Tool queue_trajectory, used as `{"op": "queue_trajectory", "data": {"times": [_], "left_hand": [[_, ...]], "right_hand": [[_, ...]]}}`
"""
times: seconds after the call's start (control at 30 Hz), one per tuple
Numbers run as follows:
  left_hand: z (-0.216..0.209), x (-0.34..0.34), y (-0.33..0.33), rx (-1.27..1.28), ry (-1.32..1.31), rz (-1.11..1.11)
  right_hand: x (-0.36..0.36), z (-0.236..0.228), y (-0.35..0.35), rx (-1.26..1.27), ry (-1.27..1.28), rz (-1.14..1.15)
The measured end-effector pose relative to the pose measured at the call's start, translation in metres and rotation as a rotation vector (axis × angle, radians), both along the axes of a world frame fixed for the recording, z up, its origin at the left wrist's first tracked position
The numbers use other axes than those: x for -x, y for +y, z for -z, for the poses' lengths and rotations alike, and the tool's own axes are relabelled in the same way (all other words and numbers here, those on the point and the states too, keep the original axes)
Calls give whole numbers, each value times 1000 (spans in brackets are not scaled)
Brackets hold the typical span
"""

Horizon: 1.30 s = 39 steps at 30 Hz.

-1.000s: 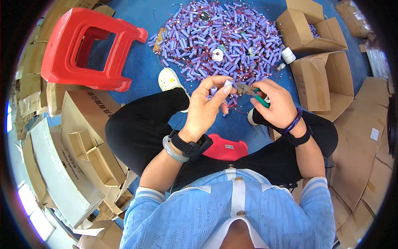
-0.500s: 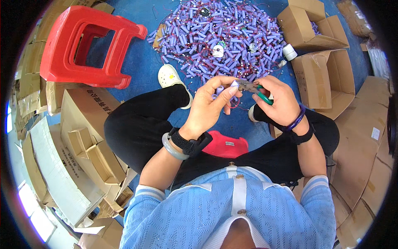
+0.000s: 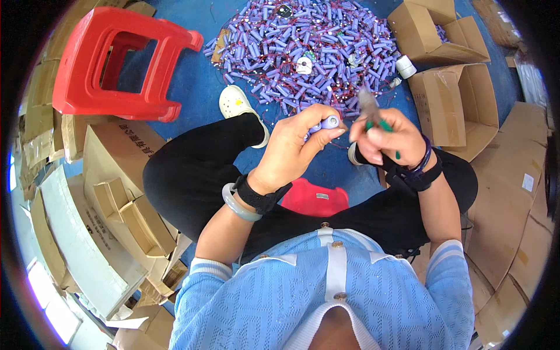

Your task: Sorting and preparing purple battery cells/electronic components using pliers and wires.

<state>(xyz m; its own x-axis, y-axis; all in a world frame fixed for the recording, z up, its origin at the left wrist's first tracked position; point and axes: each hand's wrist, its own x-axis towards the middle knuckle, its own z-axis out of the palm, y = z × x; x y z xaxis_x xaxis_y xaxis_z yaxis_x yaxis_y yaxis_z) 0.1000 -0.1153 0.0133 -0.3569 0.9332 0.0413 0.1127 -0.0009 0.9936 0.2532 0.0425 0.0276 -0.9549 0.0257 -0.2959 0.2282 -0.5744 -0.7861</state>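
My left hand (image 3: 291,146) is closed around a few purple cylindrical battery cells (image 3: 330,122). One cell's round end faces up between thumb and forefinger. Just to the right, my right hand (image 3: 395,139) grips pliers (image 3: 368,104) with green handles. Their metal jaws point away from me, apart from the cells and blurred by motion. Beyond both hands a large heap of purple battery cells (image 3: 326,52) with thin red wires lies on the blue floor. A white roll (image 3: 304,65) sits among the cells.
A red plastic stool (image 3: 125,105) lies on its side at the far left. Open cardboard boxes (image 3: 437,108) stand right of the heap, near a white cylinder (image 3: 405,67). Flattened cardboard (image 3: 501,192) lines the right; more boxes (image 3: 131,216) are at left. A red seat (image 3: 315,198) shows between my legs.
The pliers have come away from the cell's end and swung to point away from me. My right hand has moved slightly right, and the cells in my left hand have turned end-up.
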Motion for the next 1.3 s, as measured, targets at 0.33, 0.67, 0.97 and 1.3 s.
{"op": "queue_trajectory", "data": {"times": [0.33, 0.67, 0.97, 1.3], "left_hand": [[0, 14, -3, 104, -641, -406], [4, 7, -4, 88, -815, -372], [9, -1, -4, 69, -829, -286], [5, -7, -3, 2, -597, -343]], "right_hand": [[-5, -6, 9, -1249, -16, -357], [11, 9, -21, -1289, -20, 113], [10, 9, -21, -1359, -10, 175], [11, 8, -18, -1253, -109, 164]]}}
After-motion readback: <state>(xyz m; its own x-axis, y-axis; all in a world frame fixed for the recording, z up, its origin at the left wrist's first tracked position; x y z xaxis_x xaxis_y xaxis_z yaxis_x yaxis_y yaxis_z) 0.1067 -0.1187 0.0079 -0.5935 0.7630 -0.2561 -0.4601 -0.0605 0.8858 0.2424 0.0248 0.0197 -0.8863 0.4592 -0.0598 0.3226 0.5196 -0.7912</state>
